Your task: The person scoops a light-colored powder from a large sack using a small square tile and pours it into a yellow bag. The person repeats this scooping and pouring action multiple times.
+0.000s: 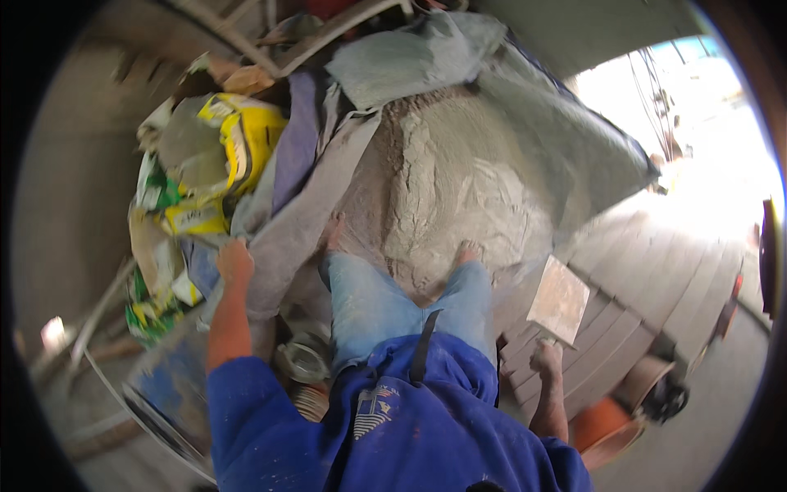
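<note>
My right hand [547, 358] is wrapped around the handle of a trowel [560, 302], whose flat, nearly rectangular blade is smeared with pale residue. The blade points away from me, above wooden boards. On the left, my left hand [235, 262] is closed at the edge of a dusty grey sheet [307, 217] and appears to grip it; the fingertips are partly hidden. Between and beyond my bare feet lies a heap of grey powdery material [447, 176], resting on the sheet. Its far side is partly covered by a grey-green plastic sheet [418, 61].
Crumpled yellow, white and green bags [242, 152] pile up at the left. A clear tub [305, 358] stands beside my left leg. Wooden boards [615, 336] and an orange bucket [605, 430] are at the right. A red-handled tool [728, 307] lies farther right.
</note>
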Demonstrator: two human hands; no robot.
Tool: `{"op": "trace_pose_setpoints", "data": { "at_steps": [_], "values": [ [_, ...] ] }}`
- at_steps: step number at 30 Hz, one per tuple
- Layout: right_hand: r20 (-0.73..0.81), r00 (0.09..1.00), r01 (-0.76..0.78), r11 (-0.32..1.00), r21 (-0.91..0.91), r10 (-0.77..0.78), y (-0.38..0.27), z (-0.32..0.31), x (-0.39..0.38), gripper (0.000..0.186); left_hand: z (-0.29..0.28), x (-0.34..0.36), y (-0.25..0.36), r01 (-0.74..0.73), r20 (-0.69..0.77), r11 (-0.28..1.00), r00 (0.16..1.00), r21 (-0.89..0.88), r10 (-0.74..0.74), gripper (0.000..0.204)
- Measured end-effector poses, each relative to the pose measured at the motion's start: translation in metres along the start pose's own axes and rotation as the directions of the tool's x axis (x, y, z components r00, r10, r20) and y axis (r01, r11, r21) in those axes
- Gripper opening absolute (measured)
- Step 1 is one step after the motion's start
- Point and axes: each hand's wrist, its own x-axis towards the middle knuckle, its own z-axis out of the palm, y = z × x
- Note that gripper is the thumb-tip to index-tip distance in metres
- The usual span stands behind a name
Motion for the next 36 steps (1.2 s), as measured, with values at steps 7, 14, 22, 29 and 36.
{"op": "trace_pose_setpoints", "data": {
  "at_steps": [7,14,22,29,36],
  "values": [
    [-0.106,0.969,0.191,0.952,-0.241,-0.221,0.064,0.170,-0.099,0.020,0.079,0.028,-0.019,-0.230,0.347,0.970,0.906,-0.072,0.241,0.036],
    [-0.043,0.972,-0.227,0.971,0.080,0.231,0.102,0.304,-0.116,0.019,0.048,-0.023,0.005,-0.518,-0.186,0.800,0.856,-0.303,0.483,0.045],
    [0.109,0.988,-0.095,0.990,-0.101,0.106,0.284,0.434,0.006,0.021,0.081,-0.097,0.083,-0.868,0.009,0.313,0.336,-0.385,0.942,0.031],
    [0.066,0.980,-0.167,0.954,-0.248,0.188,0.379,0.546,0.032,0.033,0.180,-0.080,0.124,-0.835,0.076,0.422,0.424,-0.353,0.903,0.022],
    [0.046,0.989,0.145,0.969,-0.199,-0.138,0.356,0.573,0.150,0.034,0.179,-0.059,0.105,-0.803,0.144,0.434,0.413,-0.408,0.899,0.027]
  ]
}}
